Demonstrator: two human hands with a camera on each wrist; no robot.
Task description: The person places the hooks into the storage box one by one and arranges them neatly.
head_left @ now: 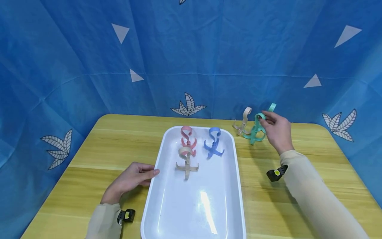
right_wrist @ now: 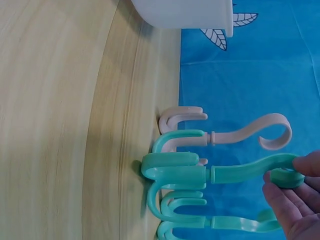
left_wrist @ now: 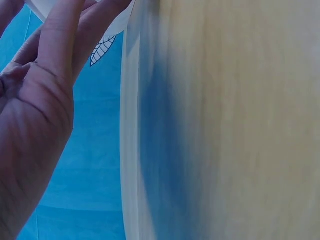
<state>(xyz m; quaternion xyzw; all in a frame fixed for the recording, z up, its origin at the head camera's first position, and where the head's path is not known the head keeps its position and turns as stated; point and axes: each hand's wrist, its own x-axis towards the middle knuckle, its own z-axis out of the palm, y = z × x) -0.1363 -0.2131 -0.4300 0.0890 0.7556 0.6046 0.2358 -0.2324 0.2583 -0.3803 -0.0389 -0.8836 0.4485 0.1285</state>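
Observation:
My right hand (head_left: 278,130) pinches the curled top of a green multi-prong hanging hook (right_wrist: 232,172) at the back right of the table. A second green hook (right_wrist: 242,224) stands close beside it, partly hidden in the head view. On its other side is a beige hook (head_left: 245,117). My left hand (head_left: 134,177) holds the left rim of a white tray (head_left: 191,205), thumb over the edge and fingers outside. Upright in the tray's far half are a pink hook (head_left: 188,142), a blue hook (head_left: 214,147) and another beige hook (head_left: 187,164).
The wooden table (head_left: 119,146) has rounded far corners. A blue patterned curtain (head_left: 191,59) hangs along its back and sides. Black wrist cameras sit on the left wrist (head_left: 126,215) and right wrist (head_left: 277,173).

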